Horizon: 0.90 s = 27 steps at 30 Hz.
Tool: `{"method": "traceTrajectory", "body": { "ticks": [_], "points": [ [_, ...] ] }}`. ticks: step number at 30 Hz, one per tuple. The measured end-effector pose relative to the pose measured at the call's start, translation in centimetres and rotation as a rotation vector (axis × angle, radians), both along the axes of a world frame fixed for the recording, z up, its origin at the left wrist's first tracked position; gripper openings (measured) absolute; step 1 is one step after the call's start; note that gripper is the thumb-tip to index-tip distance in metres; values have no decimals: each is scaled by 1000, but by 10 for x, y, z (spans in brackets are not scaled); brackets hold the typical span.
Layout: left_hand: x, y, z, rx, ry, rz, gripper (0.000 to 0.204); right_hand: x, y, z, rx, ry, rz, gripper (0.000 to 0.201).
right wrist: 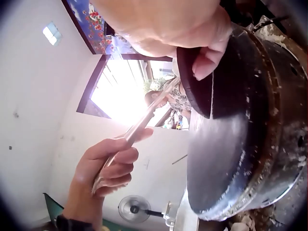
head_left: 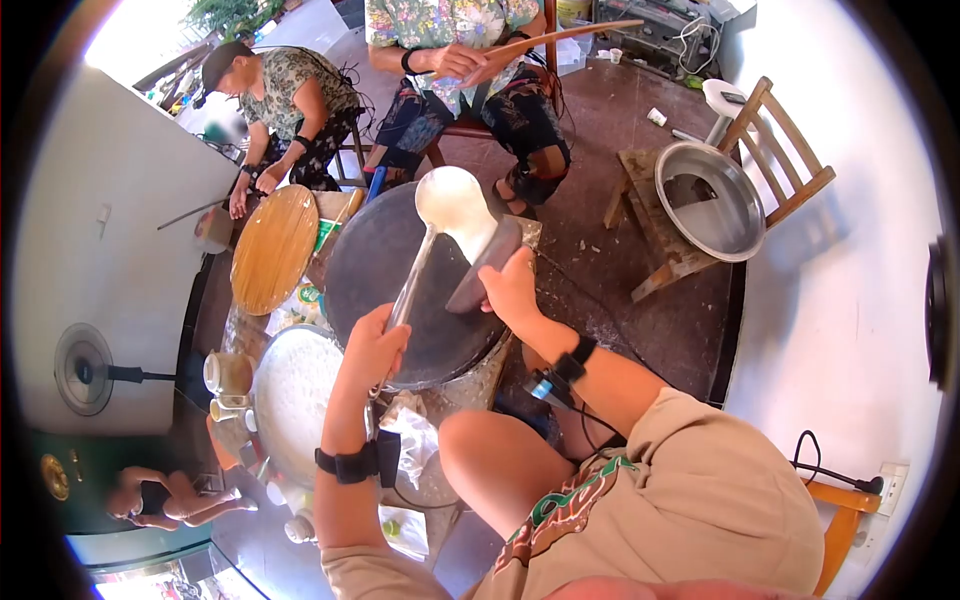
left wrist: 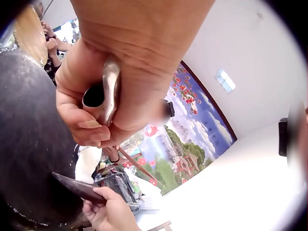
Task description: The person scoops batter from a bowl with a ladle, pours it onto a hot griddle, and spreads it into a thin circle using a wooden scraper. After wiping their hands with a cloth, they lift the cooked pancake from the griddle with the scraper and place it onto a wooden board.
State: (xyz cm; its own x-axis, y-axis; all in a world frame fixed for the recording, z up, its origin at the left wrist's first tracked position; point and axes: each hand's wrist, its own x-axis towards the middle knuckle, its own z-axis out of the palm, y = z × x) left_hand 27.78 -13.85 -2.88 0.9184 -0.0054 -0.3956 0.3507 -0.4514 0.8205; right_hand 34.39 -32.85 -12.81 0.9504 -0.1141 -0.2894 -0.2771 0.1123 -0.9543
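Spillage risk: left hand (head_left: 375, 347) closes round a long-handled silver metal ladle (head_left: 412, 277); right hand (head_left: 513, 290) pinches a dark curved scraper (head_left: 487, 268); over-tilting could run white batter (head_left: 472, 238) off the round black griddle (head_left: 375, 262).

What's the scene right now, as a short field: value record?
Left hand: grips the ladle by its handle
Right hand: holds the dark scraper
Work surface: round black griddle
Food: pale mixture between ladle bowl and scraper
Scraper-griddle contact: cannot tell
Right of griddle, head view: metal basin
Beyond griddle: two seated people
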Motion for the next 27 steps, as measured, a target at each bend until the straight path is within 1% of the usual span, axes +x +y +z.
{"method": "traceTrajectory", "body": {
  "ticks": [2, 4, 5, 9, 10, 12, 15, 18, 20, 22, 23, 26, 27],
  "points": [
    [4, 4, -6, -24, -16, 7, 7, 0, 2, 2, -16, -19, -31, 42],
    [8, 6, -8, -44, -20, 20, 9, -7, -8, 5, -62, -35, -61, 42],
    [9, 5, -6, -48, -16, 32, 9, -9, -12, -3, -114, -118, -77, 41],
    [16, 8, -10, -4, -23, 47, 9, 17, 5, 6, -54, -21, -30, 45],
    [18, 9, -13, -9, -22, 45, 9, 31, 13, 3, -73, -38, -20, 45],
    [23, 13, -16, -19, -34, 43, 9, 50, 27, -6, -150, -129, -84, 47],
    [29, 15, -17, -71, -38, 64, 9, 50, 12, -22, -206, -95, -38, 58],
    [33, 16, -18, -29, -67, 62, 9, 26, -3, 6, -135, -71, -65, 58],
    [35, 15, -19, -35, -76, 75, 9, 38, 8, 8, -126, -54, -47, 48],
    [39, 14, -19, -23, -83, 84, 9, 66, 35, 10, -101, -49, -51, 40],
    [41, 16, -22, -15, -85, 88, 10, 77, 44, 2, -157, -104, -44, 42],
    [45, 17, -25, -12, -84, 113, 10, 84, 39, -25, -325, -173, -105, 43],
    [47, 18, -25, -16, -87, 128, 10, 68, 25, -3, -258, -108, -81, 45]
  ]
}}
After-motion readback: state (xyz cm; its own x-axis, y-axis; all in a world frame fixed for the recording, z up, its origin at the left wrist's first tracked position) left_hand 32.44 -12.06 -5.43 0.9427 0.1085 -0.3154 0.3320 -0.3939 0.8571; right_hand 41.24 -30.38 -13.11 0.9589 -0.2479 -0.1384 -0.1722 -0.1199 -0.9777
